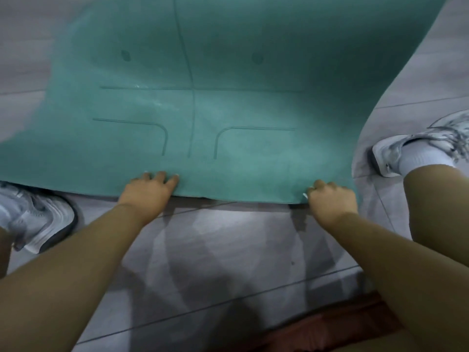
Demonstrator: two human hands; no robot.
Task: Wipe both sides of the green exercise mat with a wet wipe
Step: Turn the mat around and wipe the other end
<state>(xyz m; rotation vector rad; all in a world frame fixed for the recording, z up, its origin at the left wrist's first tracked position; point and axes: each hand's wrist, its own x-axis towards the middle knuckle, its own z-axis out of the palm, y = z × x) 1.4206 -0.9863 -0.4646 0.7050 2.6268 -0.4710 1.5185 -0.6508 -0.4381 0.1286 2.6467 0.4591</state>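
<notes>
Two hands are set on the near short edge of the green exercise mat (228,97), which is lifted clear of the tiled floor (215,250) there, a shadowed gap showing beneath it. The left hand (148,190) grasps the edge near its middle, fingers lying over the top face and the thumb hidden, presumably underneath. The right hand (331,199) is clenched on the edge close to the near right corner, and a small white scrap, possibly the wet wipe (305,196), is seen at the fingers; what it is cannot be told for certain.

The mat is spread on the floor in front of the person, between a grey shoe (38,219) at the left and a white shoe (416,143) at the right. Its long axis runs away from the person, along the centre line printed on its face, with the far end out of view at the top. The right side is curved upward and inward, so the sheet is not lying flat. The printed side faces up.

A turn-over is judged to be the step in hand. It would best be done with both grips kept firm and level, the edge raised evenly and carried forward along the long axis, so that the mat is folded over itself without twisting. The wipe, if held, should be kept pinched against the edge and not dropped. Feet are best kept off the mat.
</notes>
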